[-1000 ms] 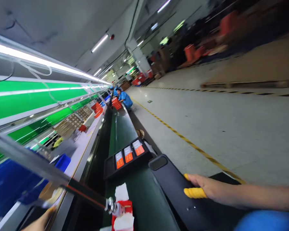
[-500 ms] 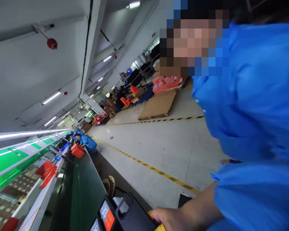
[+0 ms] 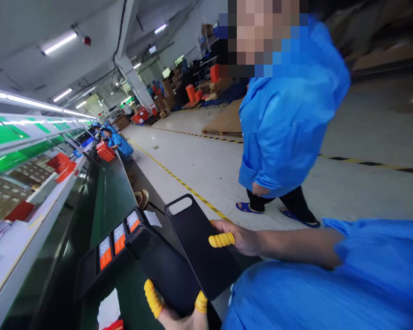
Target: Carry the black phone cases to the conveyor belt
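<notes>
One flat black panel (image 3: 199, 250), rounded corners, oblong cutout, tilted in my right hand (image 3: 239, 239); one dark shell (image 3: 167, 268), slanted in my left hand (image 3: 182, 318).

Green belt (image 3: 106, 197), long and smooth, faint sheen toward far end. Black tray (image 3: 86, 270) lies crosswise on near half, one end by left edge, other near right edge. Three orange-and-white labelled items (image 3: 119, 238) sit side by side in its compartments. Nearer end: red object (image 3: 115, 325), partly out of view, torn white paper (image 3: 108, 308) at it. Far end, by right edge: red crates (image 3: 105, 151); contact with belt unclear.
</notes>
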{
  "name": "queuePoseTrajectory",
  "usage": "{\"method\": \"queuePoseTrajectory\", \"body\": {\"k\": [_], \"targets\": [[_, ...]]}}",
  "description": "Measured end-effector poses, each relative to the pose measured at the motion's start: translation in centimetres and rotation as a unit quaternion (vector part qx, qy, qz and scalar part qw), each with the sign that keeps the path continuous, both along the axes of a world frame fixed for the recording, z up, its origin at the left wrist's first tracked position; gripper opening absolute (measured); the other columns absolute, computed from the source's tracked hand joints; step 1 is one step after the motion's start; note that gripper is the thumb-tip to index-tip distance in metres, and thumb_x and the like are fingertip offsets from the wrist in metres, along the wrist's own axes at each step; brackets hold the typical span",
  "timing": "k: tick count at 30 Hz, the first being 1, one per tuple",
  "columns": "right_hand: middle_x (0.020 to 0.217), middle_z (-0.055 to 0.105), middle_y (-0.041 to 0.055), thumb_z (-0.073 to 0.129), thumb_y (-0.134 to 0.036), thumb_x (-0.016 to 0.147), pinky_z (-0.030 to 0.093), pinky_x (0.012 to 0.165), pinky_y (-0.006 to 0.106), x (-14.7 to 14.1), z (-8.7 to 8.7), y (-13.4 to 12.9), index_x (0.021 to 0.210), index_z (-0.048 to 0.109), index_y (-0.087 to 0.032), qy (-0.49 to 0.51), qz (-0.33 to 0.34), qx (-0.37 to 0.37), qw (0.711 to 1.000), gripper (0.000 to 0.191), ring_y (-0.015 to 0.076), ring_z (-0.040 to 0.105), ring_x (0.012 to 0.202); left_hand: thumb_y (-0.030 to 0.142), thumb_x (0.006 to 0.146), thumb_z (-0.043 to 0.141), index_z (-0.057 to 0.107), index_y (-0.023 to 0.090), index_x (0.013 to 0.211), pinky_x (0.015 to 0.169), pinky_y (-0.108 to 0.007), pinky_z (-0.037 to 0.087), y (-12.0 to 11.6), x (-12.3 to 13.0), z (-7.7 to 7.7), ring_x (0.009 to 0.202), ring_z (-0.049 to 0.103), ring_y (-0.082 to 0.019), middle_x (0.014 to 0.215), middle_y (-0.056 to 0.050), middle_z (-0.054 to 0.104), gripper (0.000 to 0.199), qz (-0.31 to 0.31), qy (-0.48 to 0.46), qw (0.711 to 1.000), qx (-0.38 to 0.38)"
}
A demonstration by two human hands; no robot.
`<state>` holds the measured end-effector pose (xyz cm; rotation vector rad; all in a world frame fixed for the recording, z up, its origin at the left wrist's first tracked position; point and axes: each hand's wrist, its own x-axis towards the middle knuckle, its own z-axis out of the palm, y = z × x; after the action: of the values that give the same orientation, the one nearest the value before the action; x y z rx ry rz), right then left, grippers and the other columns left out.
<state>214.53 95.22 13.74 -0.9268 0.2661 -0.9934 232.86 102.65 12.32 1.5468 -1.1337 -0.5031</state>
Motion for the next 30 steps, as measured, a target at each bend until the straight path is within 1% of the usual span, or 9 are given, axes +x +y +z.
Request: {"method": "queuePoseTrajectory", "body": {"k": [1,3,5,7,10,15,21,27,30], "targets": [[0.077,0.06,-0.0024,0.065,-0.024,0.067,0.039,0.067,0.015,-0.1,0.0,0.0,0.089,0.057,-0.014,0.003,0.0,0.007,1.0,0.025,0.0061,0.054,0.071,0.039,0.051,0.076,0.011,0.028,0.137,0.106,-0.047,0.025,0.2,-0.3,-0.4,0.129,0.021,-0.03,0.142,-0.011,0.016,0.109,0.023,0.01,0.999,-0.021],[0.08,0.06,-0.0016,0.063,-0.024,0.069,0.04,0.07,0.017,-0.2,-0.1,0.0,0.094,0.055,-0.013,0.013,-0.014,0.021,1.0,0.029,0.0076,0.054,0.073,0.039,0.044,0.078,0.013,0.028,0.137,0.107,-0.046,0.021,0.0,-0.7,-0.7,0.13,0.019,-0.03,0.143,-0.009,0.016,0.114,0.047,0.029,0.997,-0.058],[0.084,0.06,-0.0005,0.062,-0.024,0.069,0.041,0.073,0.021,-0.2,-0.1,0.0,0.099,0.052,-0.013,0.028,-0.037,0.025,0.999,0.033,0.0092,0.055,0.075,0.037,0.044,0.078,0.017,0.028,0.136,0.106,-0.045,0.021,-0.1,-0.8,-0.7,0.13,0.02,-0.029,0.143,-0.008,0.018,0.11,0.041,0.037,0.997,-0.06],[0.089,0.06,0.0018,0.063,-0.025,0.068,0.042,0.073,0.024,-0.1,-0.2,-0.1,0.103,0.05,-0.012,0.052,-0.049,0.014,0.997,0.04,0.0104,0.055,0.074,0.035,0.047,0.077,0.017,0.03,0.136,0.106,-0.045,0.021,-0.1,-0.6,-0.5,0.13,0.02,-0.028,0.143,-0.006,0.018,0.107,0.033,0.033,0.998,-0.031],[0.093,0.059,0.0052,0.066,-0.029,0.067,0.044,0.069,0.025,0.1,-0.2,-0.2,0.105,0.05,-0.011,0.091,-0.031,-0.03,0.995,0.045,0.0111,0.055,0.073,0.035,0.047,0.076,0.016,0.031,0.136,0.105,-0.047,0.02,0.3,-0.2,-0.5,0.13,0.021,-0.028,0.141,-0.007,0.022,0.108,0.052,0.041,0.998,-0.017],[0.092,0.058,0.006,0.064,-0.034,0.07,0.045,0.069,0.025,0.5,0.4,-0.1,0.102,0.052,-0.01,0.129,-0.019,-0.092,0.987,0.042,0.0115,0.055,0.075,0.032,0.049,0.075,0.015,0.027,0.137,0.104,-0.046,0.022,0.6,0.3,-0.6,0.128,0.025,-0.028,0.14,-0.01,0.023,0.106,0.065,0.028,0.997,-0.022],[0.085,0.059,0.0046,0.063,-0.038,0.071,0.045,0.068,0.025,1.0,1.0,-0.2,0.1,0.052,-0.009,0.142,-0.027,-0.093,0.985,0.042,0.0106,0.055,0.072,0.03,0.048,0.075,0.018,0.027,0.136,0.104,-0.045,0.022,0.9,0.6,-0.5,0.129,0.022,-0.028,0.141,-0.01,0.023,0.105,0.086,0.029,0.995,-0.036],[0.087,0.058,0.0054,0.064,-0.039,0.071,0.044,0.066,0.024,1.4,1.4,-0.8,0.101,0.052,-0.01,0.152,-0.016,-0.119,0.981,0.043,0.0098,0.052,0.07,0.024,0.046,0.077,0.021,0.024,0.136,0.098,-0.05,0.03,0.5,0.6,-0.9,0.125,0.031,-0.031,0.139,-0.013,0.027,0.106,0.133,0.083,0.987,-0.039],[0.086,0.057,0.0052,0.063,-0.037,0.073,0.044,0.069,0.025,1.6,1.6,-1.0,0.101,0.052,-0.009,0.14,-0.01,-0.12,0.983,0.041,0.011,0.052,0.075,0.022,0.045,0.078,0.025,0.022,0.135,0.099,-0.049,0.029,0.3,0.5,-1.0,0.123,0.034,-0.03,0.136,-0.014,0.032,0.105,0.162,0.08,0.982,-0.06]]}}
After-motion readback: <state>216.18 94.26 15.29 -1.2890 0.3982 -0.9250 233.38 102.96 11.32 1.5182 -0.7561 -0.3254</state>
